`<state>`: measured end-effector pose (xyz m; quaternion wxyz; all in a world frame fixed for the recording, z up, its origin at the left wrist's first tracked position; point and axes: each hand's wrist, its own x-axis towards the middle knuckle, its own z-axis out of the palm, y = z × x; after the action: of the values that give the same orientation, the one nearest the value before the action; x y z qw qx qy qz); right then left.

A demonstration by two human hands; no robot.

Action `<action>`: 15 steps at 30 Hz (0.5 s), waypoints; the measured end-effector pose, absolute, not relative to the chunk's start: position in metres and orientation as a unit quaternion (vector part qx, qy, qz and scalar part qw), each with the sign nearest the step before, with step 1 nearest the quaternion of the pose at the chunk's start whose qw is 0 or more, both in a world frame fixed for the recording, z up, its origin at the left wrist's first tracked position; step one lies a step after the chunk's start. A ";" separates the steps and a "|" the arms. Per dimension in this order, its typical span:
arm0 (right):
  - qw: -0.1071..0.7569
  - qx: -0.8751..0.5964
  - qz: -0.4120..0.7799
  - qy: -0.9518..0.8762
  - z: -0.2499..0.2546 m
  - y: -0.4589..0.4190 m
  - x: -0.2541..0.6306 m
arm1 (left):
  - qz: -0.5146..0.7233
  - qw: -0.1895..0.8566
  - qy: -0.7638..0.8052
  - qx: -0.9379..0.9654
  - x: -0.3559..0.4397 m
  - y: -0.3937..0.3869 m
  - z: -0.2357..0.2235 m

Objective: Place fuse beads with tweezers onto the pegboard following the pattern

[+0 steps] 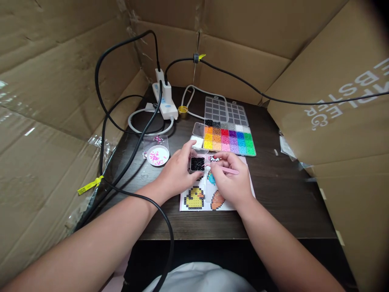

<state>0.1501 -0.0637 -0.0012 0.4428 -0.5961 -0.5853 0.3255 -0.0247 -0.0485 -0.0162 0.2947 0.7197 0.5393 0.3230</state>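
Note:
My left hand point(179, 171) grips a small clear box of black beads point(197, 164) between thumb and fingers. Pink tweezers point(229, 170) are held in my right hand point(232, 180), their tips at the right side of that box. Whether a bead is between the tips is too small to tell. Under both hands lies a pattern sheet point(194, 198) printed with pixel pictures, a yellow duck among them. A clear pegboard seems to lie on the sheet, partly hidden by my right hand. Just beyond my left fingers is a small box of white beads point(197, 142).
An open compartment case of coloured beads point(229, 140) stands behind the sheet. To the left are a white dish of pink and white beads point(158, 155) and a pegboard point(147, 142). A power strip point(168, 106) sits at the back; black cables point(146, 140) cross over my left forearm. Cardboard walls point(243, 52) enclose the table.

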 end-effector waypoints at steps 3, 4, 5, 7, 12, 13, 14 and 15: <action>0.456 -0.583 0.335 -0.583 0.000 -0.065 0.149 | 0.322 0.298 0.540 0.718 -0.025 -0.048 -0.017; 0.466 -0.575 0.334 -0.583 0.002 -0.066 0.149 | 0.321 0.300 0.540 0.718 -0.025 -0.048 -0.018; 0.479 -0.566 0.333 -0.583 0.003 -0.066 0.149 | 0.319 0.301 0.541 0.718 -0.025 -0.048 -0.018; 0.510 -0.551 0.318 -0.579 0.008 -0.067 0.155 | 0.312 0.303 0.544 0.717 -0.026 -0.048 -0.017; 0.562 -0.541 0.262 -0.568 0.018 -0.067 0.208 | 0.299 0.300 0.552 0.718 -0.026 -0.047 -0.012; 0.555 -0.545 0.255 -0.575 0.017 -0.068 0.222 | 0.297 0.300 0.552 0.719 -0.027 -0.047 -0.012; 0.546 -0.551 0.258 -0.576 0.016 -0.070 0.237 | 0.296 0.300 0.552 0.719 -0.027 -0.047 -0.011; 0.530 -0.560 0.271 -0.577 0.013 -0.072 0.250 | 0.295 0.300 0.552 0.719 -0.027 -0.047 -0.011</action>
<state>0.2496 -0.0723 0.0127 0.5296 -0.5597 -0.5769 0.2709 -0.0268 -0.0467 -0.0111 0.3002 0.7194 0.5524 0.2953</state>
